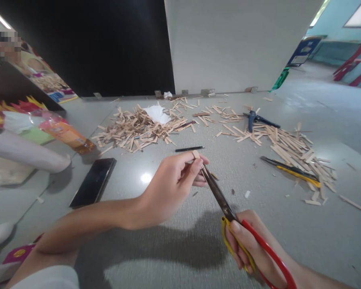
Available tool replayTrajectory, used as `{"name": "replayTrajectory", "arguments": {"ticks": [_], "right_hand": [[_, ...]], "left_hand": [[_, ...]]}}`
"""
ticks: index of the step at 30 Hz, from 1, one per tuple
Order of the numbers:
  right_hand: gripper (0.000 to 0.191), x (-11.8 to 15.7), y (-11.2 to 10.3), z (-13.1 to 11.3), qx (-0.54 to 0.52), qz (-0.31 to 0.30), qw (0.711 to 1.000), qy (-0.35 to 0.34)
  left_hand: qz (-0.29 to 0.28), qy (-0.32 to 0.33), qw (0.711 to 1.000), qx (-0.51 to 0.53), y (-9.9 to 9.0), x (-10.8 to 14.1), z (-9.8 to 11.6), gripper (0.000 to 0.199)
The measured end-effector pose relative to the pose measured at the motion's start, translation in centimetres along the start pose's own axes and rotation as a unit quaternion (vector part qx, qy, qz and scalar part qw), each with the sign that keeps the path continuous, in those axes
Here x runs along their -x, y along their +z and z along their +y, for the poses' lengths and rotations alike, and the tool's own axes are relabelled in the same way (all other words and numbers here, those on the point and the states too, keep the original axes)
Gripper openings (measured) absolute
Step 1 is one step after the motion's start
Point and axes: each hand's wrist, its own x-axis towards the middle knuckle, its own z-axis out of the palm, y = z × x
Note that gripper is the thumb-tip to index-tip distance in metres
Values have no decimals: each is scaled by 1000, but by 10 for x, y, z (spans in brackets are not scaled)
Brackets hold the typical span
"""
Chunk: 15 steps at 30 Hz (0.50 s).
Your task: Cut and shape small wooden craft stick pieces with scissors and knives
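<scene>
Pinched between the thumb and fingers of my left hand is a small flat wooden stick, its pale end poking up past the fingertips. My right hand is wrapped round the handles of a pair of scissors, one handle red and the other yellow. The dark blades point up and left, with their tips at my left fingertips. Whether the blades touch the stick is partly hidden by the fingers. A black pen lies on the grey tiled floor just beyond my left hand.
Behind lies a heap of wooden sticks with a crumpled white tissue. More sticks lie right, with dark blue pliers and a yellow-black utility knife. Left are a phone and an orange bottle. A panel blocks the back.
</scene>
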Motion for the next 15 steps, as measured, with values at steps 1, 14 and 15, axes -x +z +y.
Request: {"name": "replayTrajectory", "arguments": {"ticks": [1, 14, 15], "right_hand": [[77, 0, 0, 0, -1, -4, 1000, 2], [82, -6, 4, -5, 40, 3, 999, 9], [83, -6, 4, -7, 38, -1, 999, 14]], "left_hand": [[1, -3, 1000, 1, 0, 1, 0, 32], [5, -2, 1000, -23, 4, 7, 0, 31], [4, 0, 1000, -26, 3, 7, -1, 31]]}}
